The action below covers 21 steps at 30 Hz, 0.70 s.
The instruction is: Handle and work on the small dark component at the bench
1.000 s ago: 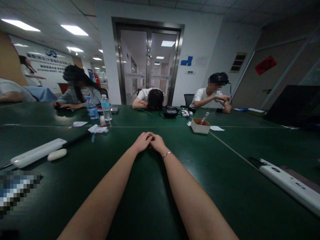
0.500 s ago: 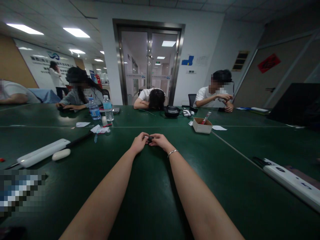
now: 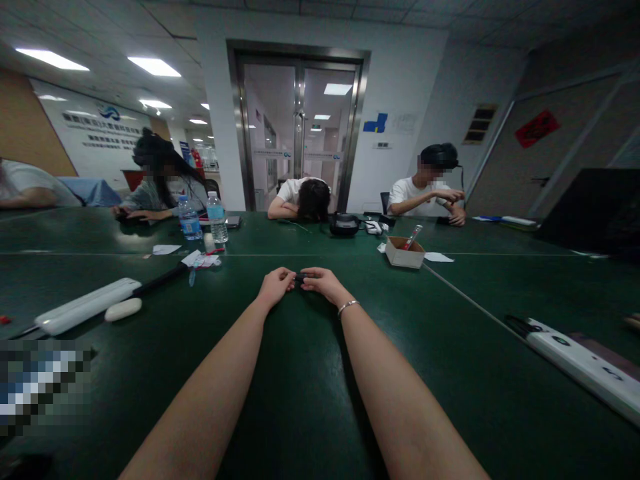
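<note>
Both arms reach out over the dark green table (image 3: 305, 373). A small black object (image 3: 300, 277) sits between my two hands, too small and too covered by fingers to name. My left hand (image 3: 277, 287) pinches its left end, and my right hand (image 3: 324, 283), with a silver bracelet (image 3: 348, 307) at the wrist, pinches its right end. The fingertips of the two hands lie only a short gap apart, close to the table top.
To the left are a white power strip (image 3: 87, 307), a white oval case (image 3: 123, 310) and two water bottles (image 3: 217, 219). An open box (image 3: 404, 253) stands right of my hands. Another white device (image 3: 580, 357) lies far right. Several people sit around the table, one head-down (image 3: 313, 197).
My hands have drawn very slightly apart around the black object. The standing person at the back left is no longer visible.
</note>
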Each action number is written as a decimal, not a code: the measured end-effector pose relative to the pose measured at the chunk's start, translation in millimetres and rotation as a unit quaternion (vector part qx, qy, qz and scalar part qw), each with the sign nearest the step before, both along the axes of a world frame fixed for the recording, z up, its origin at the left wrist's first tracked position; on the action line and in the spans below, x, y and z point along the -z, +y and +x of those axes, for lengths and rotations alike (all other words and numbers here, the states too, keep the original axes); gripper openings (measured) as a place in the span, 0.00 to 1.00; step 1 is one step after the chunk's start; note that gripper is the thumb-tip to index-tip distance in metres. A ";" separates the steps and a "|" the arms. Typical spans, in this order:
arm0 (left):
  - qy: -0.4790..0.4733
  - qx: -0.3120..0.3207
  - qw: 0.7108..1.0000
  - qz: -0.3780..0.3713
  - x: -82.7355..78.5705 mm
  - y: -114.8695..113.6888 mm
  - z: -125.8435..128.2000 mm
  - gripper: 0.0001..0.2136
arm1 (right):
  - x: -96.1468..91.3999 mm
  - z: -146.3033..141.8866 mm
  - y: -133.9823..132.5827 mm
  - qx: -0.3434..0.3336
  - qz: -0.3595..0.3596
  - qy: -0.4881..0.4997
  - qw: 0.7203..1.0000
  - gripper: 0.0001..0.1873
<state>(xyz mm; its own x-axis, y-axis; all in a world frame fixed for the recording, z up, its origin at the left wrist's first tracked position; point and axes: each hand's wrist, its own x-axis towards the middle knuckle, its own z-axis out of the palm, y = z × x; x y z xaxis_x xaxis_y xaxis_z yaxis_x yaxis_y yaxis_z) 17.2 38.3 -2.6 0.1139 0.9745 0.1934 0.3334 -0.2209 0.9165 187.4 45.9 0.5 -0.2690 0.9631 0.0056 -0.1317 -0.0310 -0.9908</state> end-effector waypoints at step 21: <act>0.114 -0.030 0.993 -0.022 -12.4 -10.3 -2.6 0.24 | 0.6 0.7 -1.0 -0.031 0.009 0.035 0.999 0.18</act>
